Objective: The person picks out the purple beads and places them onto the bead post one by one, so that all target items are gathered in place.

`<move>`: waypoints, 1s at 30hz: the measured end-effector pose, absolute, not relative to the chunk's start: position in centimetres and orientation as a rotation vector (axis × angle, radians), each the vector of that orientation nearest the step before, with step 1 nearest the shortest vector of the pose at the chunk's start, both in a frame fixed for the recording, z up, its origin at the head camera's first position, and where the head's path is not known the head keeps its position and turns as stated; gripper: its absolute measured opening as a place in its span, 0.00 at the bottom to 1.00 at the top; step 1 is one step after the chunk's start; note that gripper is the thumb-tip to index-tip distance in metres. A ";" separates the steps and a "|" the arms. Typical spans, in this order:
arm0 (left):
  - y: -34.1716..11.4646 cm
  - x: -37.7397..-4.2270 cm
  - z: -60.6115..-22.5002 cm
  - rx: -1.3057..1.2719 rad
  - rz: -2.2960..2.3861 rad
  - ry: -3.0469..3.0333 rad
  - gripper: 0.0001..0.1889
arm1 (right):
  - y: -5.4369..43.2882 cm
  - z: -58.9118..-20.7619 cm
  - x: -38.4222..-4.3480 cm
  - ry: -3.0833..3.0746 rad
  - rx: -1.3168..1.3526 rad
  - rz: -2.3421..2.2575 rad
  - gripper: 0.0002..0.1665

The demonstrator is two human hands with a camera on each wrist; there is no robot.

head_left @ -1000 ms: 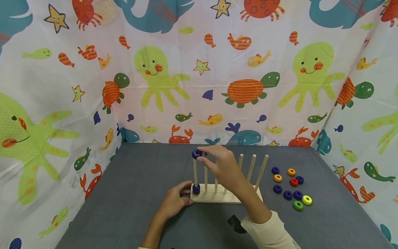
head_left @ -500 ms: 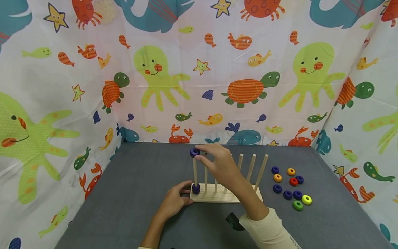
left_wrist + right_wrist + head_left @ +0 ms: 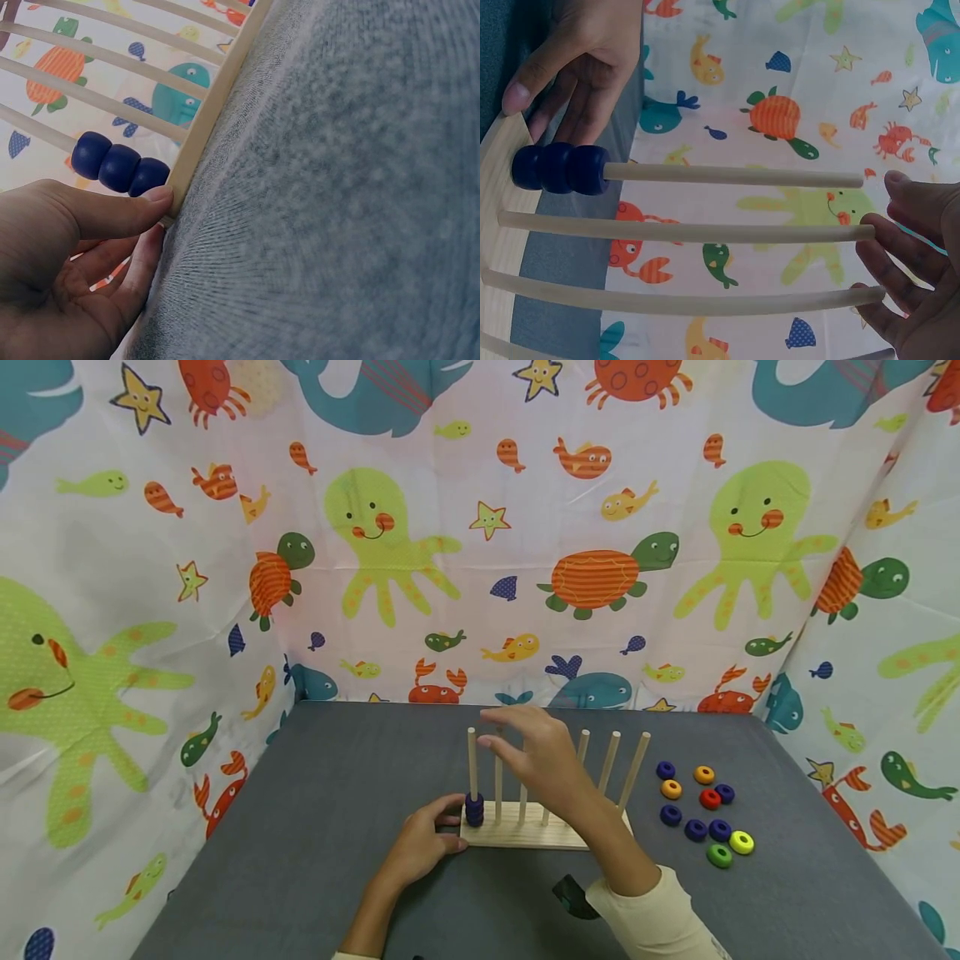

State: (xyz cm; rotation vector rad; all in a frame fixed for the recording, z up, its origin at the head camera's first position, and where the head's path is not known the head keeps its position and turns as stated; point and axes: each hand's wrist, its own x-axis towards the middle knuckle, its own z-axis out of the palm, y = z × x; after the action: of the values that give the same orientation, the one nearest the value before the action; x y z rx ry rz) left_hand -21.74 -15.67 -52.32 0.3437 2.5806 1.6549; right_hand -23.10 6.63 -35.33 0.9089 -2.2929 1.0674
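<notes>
A wooden peg stand (image 3: 517, 836) with a row of upright pegs is on the grey table. Three dark blue beads (image 3: 559, 169) are stacked at the bottom of its leftmost peg. My left hand (image 3: 420, 847) holds the stand's left end, thumb in front and fingers behind; the left wrist view has the thumb (image 3: 154, 206) on the base edge beside the lowest bead. Up by the peg tops, my right hand (image 3: 543, 760) has thumb and fingers spread apart with nothing between them. It hides parts of the middle pegs in the head view.
Loose beads lie right of the stand: several blue ones (image 3: 696, 830), two orange (image 3: 671, 789), one red (image 3: 709, 799), one yellow (image 3: 742, 842) and one green (image 3: 719, 856). A sea-animal patterned cloth (image 3: 465, 568) hangs behind and at both sides of the table (image 3: 337, 777).
The blue bead that my right hand pinched at the top of the leftmost peg has dropped onto the two below. The right fingers have parted; my left hand stays on the stand.
</notes>
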 end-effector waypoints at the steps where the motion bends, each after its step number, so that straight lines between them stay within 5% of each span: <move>1: -15.6 -21.8 -52.3 0.345 1.655 2.582 0.36 | 6.9 -35.3 -23.0 -2.278 0.909 1.061 0.21; 30: -15.4 -21.8 -52.4 0.277 1.605 2.603 0.35 | 17.0 -36.6 -19.6 -2.073 0.589 1.080 0.20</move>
State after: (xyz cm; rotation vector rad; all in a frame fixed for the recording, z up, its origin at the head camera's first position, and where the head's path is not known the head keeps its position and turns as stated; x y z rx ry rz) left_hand -21.82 -15.36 -52.40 0.2768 2.6031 1.6052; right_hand -19.61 17.03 -36.58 0.5894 -2.0726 1.0799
